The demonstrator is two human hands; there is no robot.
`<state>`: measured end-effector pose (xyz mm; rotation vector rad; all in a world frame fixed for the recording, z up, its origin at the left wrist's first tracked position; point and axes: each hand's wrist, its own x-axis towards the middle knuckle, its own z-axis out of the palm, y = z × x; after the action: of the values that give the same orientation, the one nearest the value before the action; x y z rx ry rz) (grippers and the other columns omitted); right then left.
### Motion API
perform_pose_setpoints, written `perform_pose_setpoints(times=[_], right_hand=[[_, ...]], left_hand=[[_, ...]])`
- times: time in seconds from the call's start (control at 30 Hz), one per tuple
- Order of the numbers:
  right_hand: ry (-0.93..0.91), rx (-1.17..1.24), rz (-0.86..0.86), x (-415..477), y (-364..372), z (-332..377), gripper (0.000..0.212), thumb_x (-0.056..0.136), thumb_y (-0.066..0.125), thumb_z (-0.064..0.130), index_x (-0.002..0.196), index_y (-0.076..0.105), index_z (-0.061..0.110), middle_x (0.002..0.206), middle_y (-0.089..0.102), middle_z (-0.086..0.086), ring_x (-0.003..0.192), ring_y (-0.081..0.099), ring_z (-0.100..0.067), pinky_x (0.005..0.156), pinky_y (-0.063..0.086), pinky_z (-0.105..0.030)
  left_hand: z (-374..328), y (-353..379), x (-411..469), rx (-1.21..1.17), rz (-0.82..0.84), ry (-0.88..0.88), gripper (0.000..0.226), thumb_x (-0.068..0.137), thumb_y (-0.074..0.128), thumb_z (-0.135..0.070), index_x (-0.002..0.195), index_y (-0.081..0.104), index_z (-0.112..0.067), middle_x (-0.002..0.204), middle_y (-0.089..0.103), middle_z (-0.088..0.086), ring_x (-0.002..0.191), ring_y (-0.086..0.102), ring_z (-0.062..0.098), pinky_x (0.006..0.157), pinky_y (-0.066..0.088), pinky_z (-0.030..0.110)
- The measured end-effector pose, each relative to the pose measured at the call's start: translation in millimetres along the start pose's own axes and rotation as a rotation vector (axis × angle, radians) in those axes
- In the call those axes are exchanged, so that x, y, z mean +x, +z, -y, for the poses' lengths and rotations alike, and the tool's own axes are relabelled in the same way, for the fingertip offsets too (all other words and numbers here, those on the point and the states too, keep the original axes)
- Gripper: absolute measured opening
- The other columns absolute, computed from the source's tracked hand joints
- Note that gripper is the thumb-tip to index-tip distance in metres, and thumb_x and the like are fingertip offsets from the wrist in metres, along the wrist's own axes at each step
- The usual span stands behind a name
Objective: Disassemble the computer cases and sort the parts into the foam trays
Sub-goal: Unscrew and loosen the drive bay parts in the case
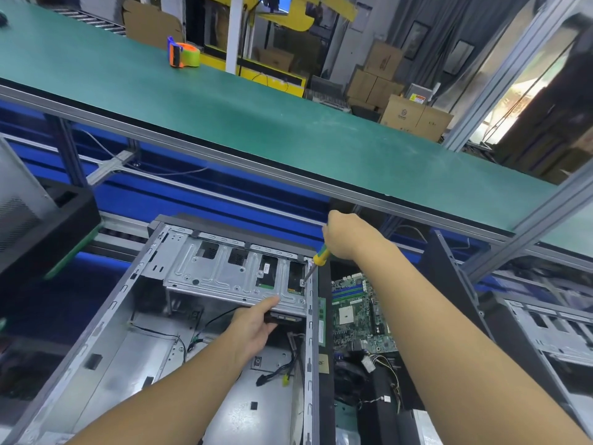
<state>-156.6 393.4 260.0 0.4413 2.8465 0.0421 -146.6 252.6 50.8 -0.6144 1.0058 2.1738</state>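
right hand — clamped on screwdriver, shaft slanting down-left onto screw | left hand grips drive cage front edge | screw nearer right hand — frame centre

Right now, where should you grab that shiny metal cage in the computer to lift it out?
Probably by its near edge, reaching in from the near side. The drive cage is a wide flat plate; that edge overhangs open space in the case, while its far and right sides sit against the walls. The left hand holds it there, thumb on top.
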Motion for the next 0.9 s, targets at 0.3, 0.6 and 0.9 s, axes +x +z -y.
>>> perform_pose_setpoints(times=[0.3,0.6,0.9], right_hand=[[0.037,0.095,-0.110,2,7,5,0.025,0.106,0.042,0.029,0.109,0.046,0.004,0.092,0.052,-0.009,0.069,0.052,-0.026,0.060,0.042,-0.038],[-0.002,0.174,0.032,-5,9,7,0.043,0.099,0.048,0.042,0.130,0.047,0.012,0.125,0.056,-0.011,0.101,0.056,-0.032,0.077,0.046,-0.042],[-0.108,0.202,0.058,9,60,30,0.044,0.097,0.052,0.028,0.136,0.042,0.011,0.135,0.046,-0.014,0.125,0.042,-0.035,0.098,0.044,-0.047]], left_hand=[[-2,-1,-4,0.029,0.025,-0.015,0.023,0.084,0.071,0.003,0.106,0.063,0.004,0.094,0.074,0.016,0.086,0.071,0.022,0.080,0.053,0.034],[-2,0,-5,0.045,0.043,-0.014,0.015,0.086,0.069,0.002,0.100,0.064,0.002,0.087,0.076,0.013,0.067,0.074,0.014,0.062,0.051,0.028],[-5,-2,-5,0.087,0.028,-0.011,0.025,0.083,0.074,-0.001,0.106,0.064,0.002,0.096,0.075,0.012,0.095,0.068,0.020,0.095,0.046,0.040]])
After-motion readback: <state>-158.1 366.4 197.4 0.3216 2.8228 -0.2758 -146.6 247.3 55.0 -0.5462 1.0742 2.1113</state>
